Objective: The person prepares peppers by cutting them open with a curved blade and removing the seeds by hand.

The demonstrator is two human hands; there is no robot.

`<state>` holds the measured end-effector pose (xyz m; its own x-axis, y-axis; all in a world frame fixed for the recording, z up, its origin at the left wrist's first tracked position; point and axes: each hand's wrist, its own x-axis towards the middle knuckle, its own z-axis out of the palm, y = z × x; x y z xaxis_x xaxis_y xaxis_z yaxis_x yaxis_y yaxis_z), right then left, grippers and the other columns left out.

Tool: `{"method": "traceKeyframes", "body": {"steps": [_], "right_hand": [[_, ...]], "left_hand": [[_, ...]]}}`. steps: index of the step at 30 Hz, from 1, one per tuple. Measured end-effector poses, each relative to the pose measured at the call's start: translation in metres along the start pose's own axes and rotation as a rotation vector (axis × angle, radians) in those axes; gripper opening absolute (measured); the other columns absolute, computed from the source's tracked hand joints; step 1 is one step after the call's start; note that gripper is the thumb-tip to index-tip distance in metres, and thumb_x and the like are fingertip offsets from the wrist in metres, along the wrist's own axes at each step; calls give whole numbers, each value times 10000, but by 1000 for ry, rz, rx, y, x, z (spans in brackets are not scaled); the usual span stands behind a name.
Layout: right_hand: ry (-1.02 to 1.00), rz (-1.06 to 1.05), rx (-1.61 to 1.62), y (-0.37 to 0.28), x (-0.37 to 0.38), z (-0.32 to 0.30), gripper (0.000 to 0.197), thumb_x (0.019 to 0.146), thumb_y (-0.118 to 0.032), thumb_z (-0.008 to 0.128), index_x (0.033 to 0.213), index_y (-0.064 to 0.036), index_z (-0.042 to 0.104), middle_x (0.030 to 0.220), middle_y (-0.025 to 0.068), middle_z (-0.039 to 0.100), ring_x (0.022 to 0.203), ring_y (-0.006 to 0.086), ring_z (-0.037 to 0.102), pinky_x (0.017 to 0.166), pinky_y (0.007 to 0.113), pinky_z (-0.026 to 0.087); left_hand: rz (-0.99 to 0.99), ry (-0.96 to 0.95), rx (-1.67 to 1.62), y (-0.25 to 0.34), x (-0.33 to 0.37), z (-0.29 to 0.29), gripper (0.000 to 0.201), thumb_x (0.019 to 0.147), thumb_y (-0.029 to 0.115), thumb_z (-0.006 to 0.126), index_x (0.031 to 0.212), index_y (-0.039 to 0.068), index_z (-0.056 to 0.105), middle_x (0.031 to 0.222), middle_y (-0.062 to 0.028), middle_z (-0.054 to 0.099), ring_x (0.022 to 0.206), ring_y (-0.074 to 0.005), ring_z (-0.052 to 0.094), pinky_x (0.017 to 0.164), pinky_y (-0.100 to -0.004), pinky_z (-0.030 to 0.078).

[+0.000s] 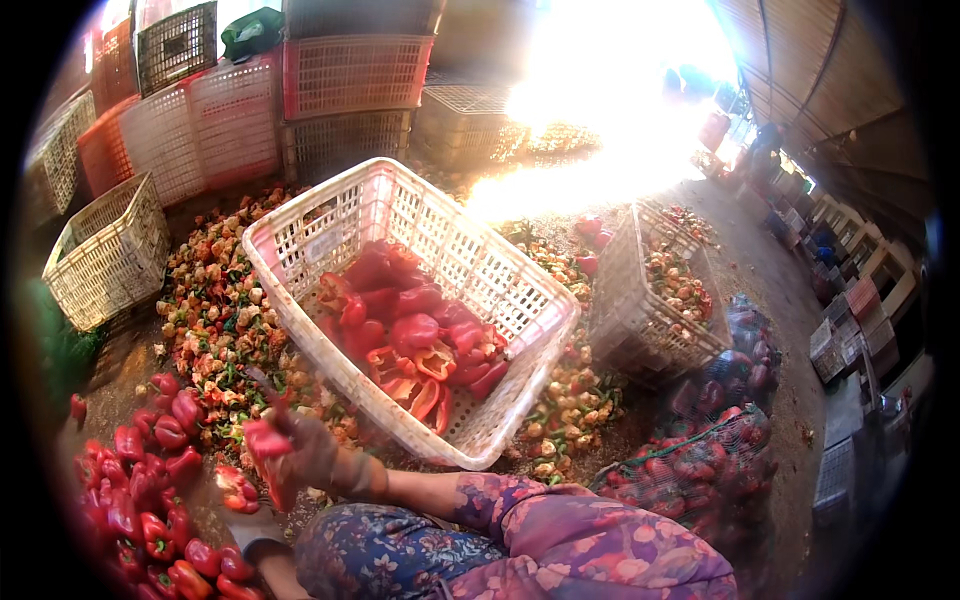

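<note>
Red peppers (146,487) lie heaped at the left, near a pile of pale pepper cores (225,315). Beside the heap, the left hand (243,526) is blurred just below a cut pepper (236,490); I cannot tell whether its fingers grip. Next, the right hand (318,458) has its fingers curled round a red pepper piece (268,445), outside a white crate (470,250) holding cut red peppers (410,330). Farther right are another crate (622,300) and mesh sacks (700,460).

A cut red pepper (237,490) is beside a blurred red piece (268,441).
</note>
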<state>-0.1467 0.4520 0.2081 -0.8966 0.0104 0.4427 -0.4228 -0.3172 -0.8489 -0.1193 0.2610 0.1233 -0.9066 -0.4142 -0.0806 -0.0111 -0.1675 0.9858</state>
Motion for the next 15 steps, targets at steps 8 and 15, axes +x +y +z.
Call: {"method": "traceKeyframes", "body": {"steps": [8,15], "right_hand": [[-331,-224,-804,-44,32,-24,590,741,-140,681,1297,-103,486,1196,151,521,1022,327,595,790,423,525],[-981,302,-936,-42,42,20,488,663,-256,703,1119,-119,592,942,106,639,888,330,647,737,427,520]], "left_hand": [[-126,-360,-170,84,-42,53,376,899,336,530,1186,99,474,1089,-40,525,884,-155,539,708,-304,506],[732,-504,800,47,-25,15,409,725,86,685,1106,43,542,1061,-141,550,961,-286,556,790,-356,472]]}}
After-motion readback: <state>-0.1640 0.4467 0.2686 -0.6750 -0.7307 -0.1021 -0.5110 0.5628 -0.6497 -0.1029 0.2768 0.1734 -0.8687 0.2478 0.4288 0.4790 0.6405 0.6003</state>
